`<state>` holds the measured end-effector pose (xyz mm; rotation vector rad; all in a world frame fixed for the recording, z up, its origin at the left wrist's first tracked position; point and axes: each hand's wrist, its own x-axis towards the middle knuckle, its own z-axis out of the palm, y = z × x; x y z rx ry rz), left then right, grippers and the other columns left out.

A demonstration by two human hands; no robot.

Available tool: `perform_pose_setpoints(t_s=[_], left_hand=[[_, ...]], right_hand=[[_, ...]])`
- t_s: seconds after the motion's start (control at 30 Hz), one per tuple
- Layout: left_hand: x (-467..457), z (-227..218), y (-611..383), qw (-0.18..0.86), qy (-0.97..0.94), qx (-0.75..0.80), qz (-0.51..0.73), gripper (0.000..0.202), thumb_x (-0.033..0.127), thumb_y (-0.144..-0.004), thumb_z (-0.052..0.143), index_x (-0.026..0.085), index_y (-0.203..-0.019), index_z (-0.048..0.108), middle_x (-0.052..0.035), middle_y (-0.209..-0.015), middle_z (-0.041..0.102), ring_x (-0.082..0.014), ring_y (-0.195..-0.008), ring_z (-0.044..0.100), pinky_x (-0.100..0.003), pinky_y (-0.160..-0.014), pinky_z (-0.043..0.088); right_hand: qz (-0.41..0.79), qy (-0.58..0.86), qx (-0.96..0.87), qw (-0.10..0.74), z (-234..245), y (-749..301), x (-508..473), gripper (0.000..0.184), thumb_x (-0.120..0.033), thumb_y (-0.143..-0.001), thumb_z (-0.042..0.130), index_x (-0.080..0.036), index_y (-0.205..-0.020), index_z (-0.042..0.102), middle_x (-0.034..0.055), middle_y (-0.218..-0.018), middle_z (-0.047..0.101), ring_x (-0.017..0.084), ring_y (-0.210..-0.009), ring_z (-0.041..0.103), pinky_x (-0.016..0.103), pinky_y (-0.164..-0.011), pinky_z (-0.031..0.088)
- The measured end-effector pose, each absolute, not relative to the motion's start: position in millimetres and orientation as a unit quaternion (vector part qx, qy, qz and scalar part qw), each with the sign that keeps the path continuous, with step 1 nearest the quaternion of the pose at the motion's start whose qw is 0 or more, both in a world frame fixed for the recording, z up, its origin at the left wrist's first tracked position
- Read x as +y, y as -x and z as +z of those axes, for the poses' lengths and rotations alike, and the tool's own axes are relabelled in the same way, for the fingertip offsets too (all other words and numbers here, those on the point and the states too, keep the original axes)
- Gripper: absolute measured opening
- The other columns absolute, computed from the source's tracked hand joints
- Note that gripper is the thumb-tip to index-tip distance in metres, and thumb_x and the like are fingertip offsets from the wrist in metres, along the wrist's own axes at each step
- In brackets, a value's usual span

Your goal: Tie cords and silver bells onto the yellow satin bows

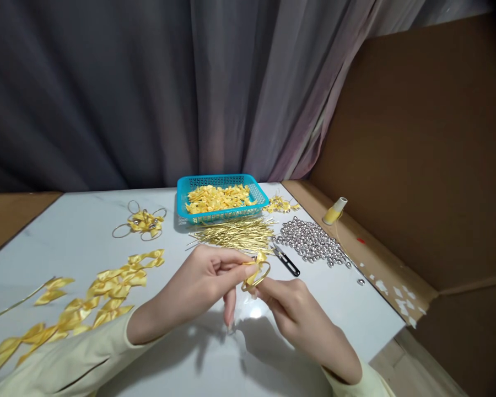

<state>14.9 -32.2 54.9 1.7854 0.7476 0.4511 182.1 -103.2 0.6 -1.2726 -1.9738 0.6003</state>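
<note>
One basket (182, 198), one snipper (287, 262), one spool (334, 212), probably 100-plus beads (312, 240)

Probably a yellow bow (261, 257) between fingers (236, 256)

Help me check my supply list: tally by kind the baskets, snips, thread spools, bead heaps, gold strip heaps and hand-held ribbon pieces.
Blue basket: 1
Black snips: 1
Thread spool: 1
Silver bead heap: 1
Gold strip heap: 1
Held ribbon piece: 1
Total: 6

Grey curtain (231, 82), brown cardboard panel (430, 138), white tabletop (82, 220)
</note>
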Motion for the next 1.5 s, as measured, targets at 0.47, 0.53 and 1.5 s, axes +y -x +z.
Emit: perform_pose_setpoints(t_s=[0.47, 0.53, 1.5], left_hand=[[-28, 50, -17, 0.609, -0.710, 0.295, 0.196, 0.025, 0.031, -0.087, 0.053, 0.015, -0.076, 0.069, 0.0038, -0.051, 0.064, -0.0045, -0.033, 0.051, -0.019, -0.053, 0.042], [-28, 48, -17, 0.607, -0.711, 0.295, 0.197, 0.026, 0.033, -0.087, 0.053, 0.015, -0.076, 0.069, 0.0036, -0.052, 0.064, -0.0045, -0.034, 0.051, -0.019, -0.054, 0.043], [-39, 55, -15, 0.489, -0.800, 0.316, 0.145, 0.033, 0.037, -0.088, 0.047, 0.017, -0.068, 0.064, 0.0039, -0.031, 0.055, -0.0095, -0.029, 0.050, -0.018, -0.037, 0.029]], right_hand=[[0.251, 0.491, -0.753, 0.358, 7, -179, -102, 0.016, -0.009, -0.086, 0.037, -0.018, -0.080, 0.049, -0.0059, -0.055, 0.035, 0.008, -0.048, 0.032, 0.020, -0.051, 0.025], [0.255, 0.492, -0.752, 0.357, 8, -179, -102, 0.016, -0.011, -0.087, 0.037, -0.018, -0.080, 0.050, -0.0060, -0.054, 0.035, 0.008, -0.047, 0.031, 0.020, -0.050, 0.025], [0.494, 0.470, -0.626, 0.379, 24, -212, -111, 0.045, -0.022, -0.083, 0.056, -0.019, -0.122, 0.033, -0.0108, -0.056, 0.029, 0.006, -0.047, 0.026, 0.019, -0.045, 0.024]])
